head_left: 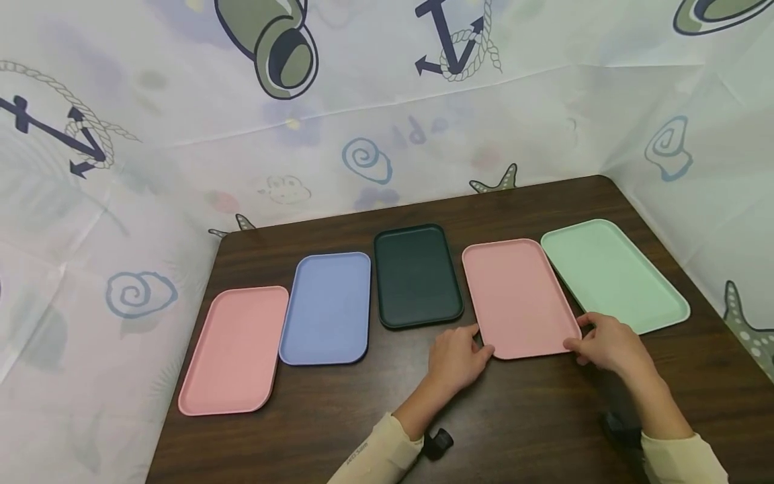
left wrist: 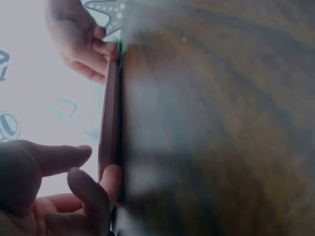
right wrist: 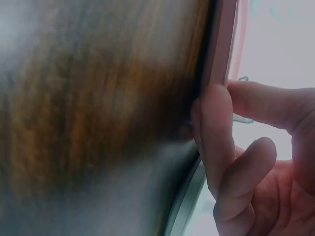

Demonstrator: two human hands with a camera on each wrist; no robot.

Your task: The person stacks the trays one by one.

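A pink rectangular tray with rounded corners lies on the table, right of centre. My left hand holds its near left corner; in the left wrist view the curled fingertips meet the side of the tray. At the near right corner, my right hand pinches the rim between thumb and fingers. The right wrist view shows that thumb on the upper edge and the fingers against the outer side. A light green tray lies close beside it on the right, partly behind the right hand.
Left of the held tray lie a dark green tray, a blue tray and another pink tray, in a slanting row. The dark wooden table meets a printed white cloth behind it and at its sides.
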